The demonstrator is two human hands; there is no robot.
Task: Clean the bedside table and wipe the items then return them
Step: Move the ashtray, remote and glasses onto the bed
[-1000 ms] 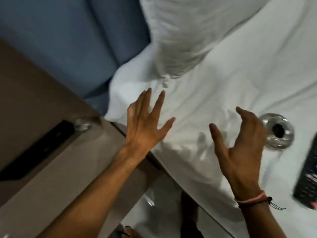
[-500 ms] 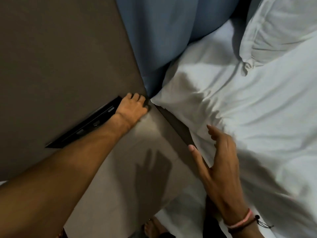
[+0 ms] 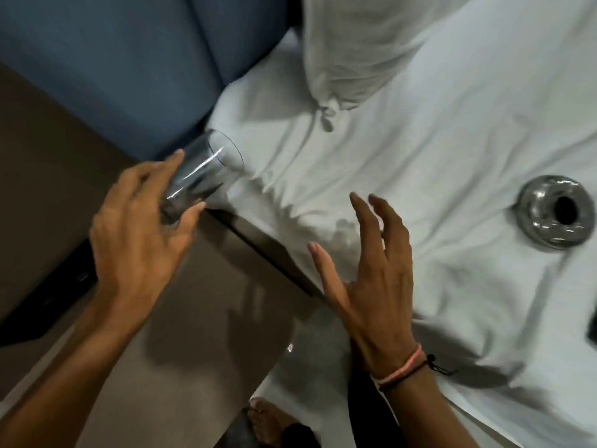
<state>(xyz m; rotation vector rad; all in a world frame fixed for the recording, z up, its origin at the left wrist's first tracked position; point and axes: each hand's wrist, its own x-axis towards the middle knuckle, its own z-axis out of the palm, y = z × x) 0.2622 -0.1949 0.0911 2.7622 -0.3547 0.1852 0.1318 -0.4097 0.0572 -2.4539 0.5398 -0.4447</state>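
My left hand point(image 3: 139, 227) grips a clear drinking glass point(image 3: 203, 171) by its base, tilted with the mouth pointing toward the bed, above the brown bedside table point(image 3: 200, 318) near its far corner. Over the bed's edge my right hand point(image 3: 365, 273) hovers with fingers spread, holding nothing. A shiny metal ashtray point(image 3: 555, 210) lies on the white bedsheet point(image 3: 436, 163) to the right.
A black panel point(image 3: 48, 299) runs along the wall at the back of the table. A blue padded headboard point(image 3: 129, 59) and a white pillow point(image 3: 361, 50) are at the top. A dark object point(image 3: 592, 331) pokes in at the right edge. A bare foot point(image 3: 268, 421) shows below.
My left hand, which was at the table's far corner by the black panel, has lifted the glass and carries it toward the bed. The view swung back right, showing the ashtray again.
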